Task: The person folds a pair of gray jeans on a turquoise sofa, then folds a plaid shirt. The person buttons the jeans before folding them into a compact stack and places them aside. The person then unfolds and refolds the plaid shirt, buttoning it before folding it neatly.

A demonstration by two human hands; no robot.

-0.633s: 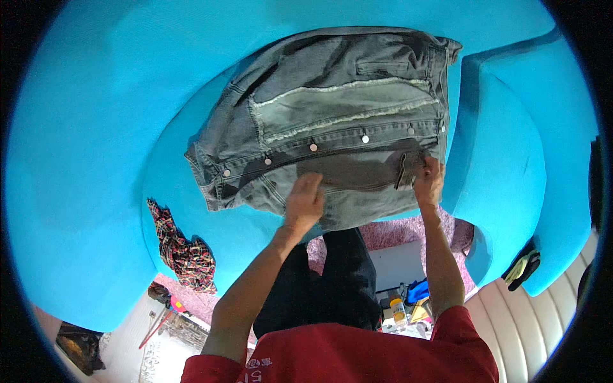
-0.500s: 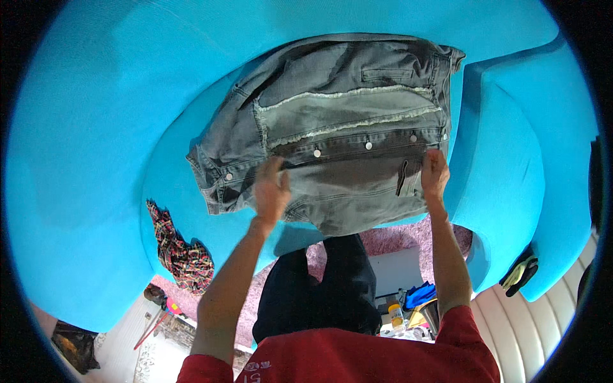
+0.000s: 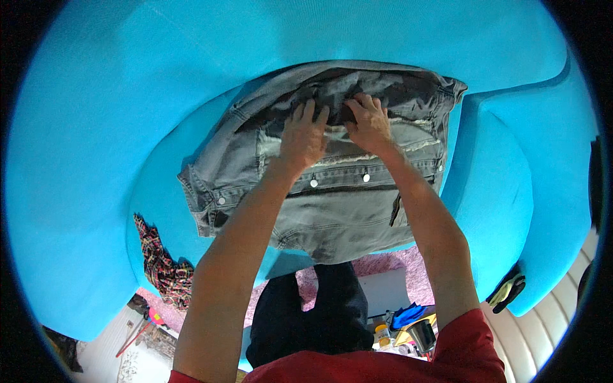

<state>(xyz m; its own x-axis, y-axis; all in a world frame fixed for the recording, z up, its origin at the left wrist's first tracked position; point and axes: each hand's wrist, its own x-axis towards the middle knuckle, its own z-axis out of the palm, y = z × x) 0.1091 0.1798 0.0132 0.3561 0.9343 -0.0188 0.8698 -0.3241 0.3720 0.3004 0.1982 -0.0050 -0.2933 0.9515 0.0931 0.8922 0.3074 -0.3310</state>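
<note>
A grey denim jacket [image 3: 338,220] lies spread out sideways on the blue couch, its collar to the left and its hem to the right. Round metal buttons and pale frayed strips run across its front. My left hand [image 3: 305,135] rests on the upper part of the jacket with its fingers spread. Close by on the right, my right hand [image 3: 371,126] presses on the same part, fingers apart and slightly bent. Between and beyond my fingertips the cloth is creased. My forearms cover some of the lower front.
The blue couch [image 3: 83,147] curves around the jacket. A patterned cloth [image 3: 165,265] hangs at its left edge, and dark gloves [image 3: 507,292] lie at the right. Below are a pink rug [image 3: 418,271] and a cluttered spot with a blue cloth [image 3: 407,315] and a dark cup [image 3: 421,335].
Both hands have moved from the button strip and lower right front up to the jacket's far part, closer together. In the picture, the jacket and couch sit slightly lower.
</note>
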